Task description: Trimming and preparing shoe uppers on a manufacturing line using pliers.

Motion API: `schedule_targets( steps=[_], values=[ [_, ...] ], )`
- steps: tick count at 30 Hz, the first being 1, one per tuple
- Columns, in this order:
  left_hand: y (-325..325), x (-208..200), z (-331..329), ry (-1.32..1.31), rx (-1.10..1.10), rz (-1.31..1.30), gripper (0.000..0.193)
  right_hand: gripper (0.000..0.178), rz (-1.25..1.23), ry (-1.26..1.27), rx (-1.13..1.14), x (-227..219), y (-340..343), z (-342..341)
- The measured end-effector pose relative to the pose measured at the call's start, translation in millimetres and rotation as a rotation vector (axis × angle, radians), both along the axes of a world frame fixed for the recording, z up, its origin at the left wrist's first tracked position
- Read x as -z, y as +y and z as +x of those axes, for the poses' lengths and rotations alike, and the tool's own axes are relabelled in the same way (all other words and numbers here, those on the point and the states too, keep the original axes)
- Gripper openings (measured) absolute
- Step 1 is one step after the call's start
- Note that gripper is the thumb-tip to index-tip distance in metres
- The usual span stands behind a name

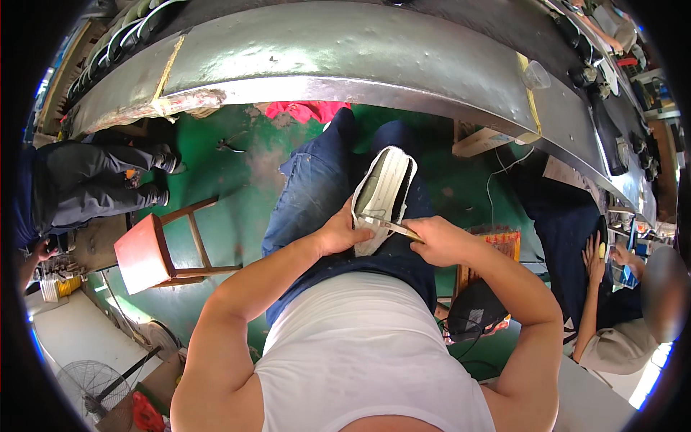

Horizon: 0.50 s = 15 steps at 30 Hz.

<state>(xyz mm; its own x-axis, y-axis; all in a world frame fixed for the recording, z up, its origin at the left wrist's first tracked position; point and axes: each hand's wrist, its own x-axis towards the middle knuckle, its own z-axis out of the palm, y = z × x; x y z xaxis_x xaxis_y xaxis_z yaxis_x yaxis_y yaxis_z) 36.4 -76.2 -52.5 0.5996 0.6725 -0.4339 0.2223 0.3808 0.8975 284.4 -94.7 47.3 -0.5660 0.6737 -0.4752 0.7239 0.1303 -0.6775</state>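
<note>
**White shoe held on the lap, hand tool at its near end**

The 2 hands meet over the seated person's blue jeans (306,201), where a white shoe (386,181) lies lengthwise between them, its narrower end toward the white top (367,338). The left hand (341,232) is closed on the shoe's left edge, thumb laid across the near end. The right hand (437,241) is curled tightly around the handle of a metal hand tool (389,226), whose head reaches across the shoe near the left thumb; the tool is small here, so its exact kind is hard to tell.

Beyond the knees runs a metal-covered tabletop (324,57), with a clear cup (535,75) and dark shoes (608,133) toward its right. A red-seated stool (146,252) stands on the green floor (241,176) to the left. 2 co-workers sit nearby, 1 on each side.
</note>
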Motion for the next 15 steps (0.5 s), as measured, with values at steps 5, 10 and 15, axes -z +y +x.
schedule_targets(
  steps=[5,10,15],
  values=[
    [-8,16,10,0.091,-0.024,0.128,0.108,0.027,0.08,-0.065,-0.002,-8,-2,-3],
    [-19,21,15,0.153,-0.077,0.382,0.105,0.025,0.16,-0.406,-0.177,-34,8,-24],
    [8,-9,12,-0.53,-0.354,-0.641,0.068,0.019,0.074,-0.334,-0.187,-23,21,-17]
  ],
)
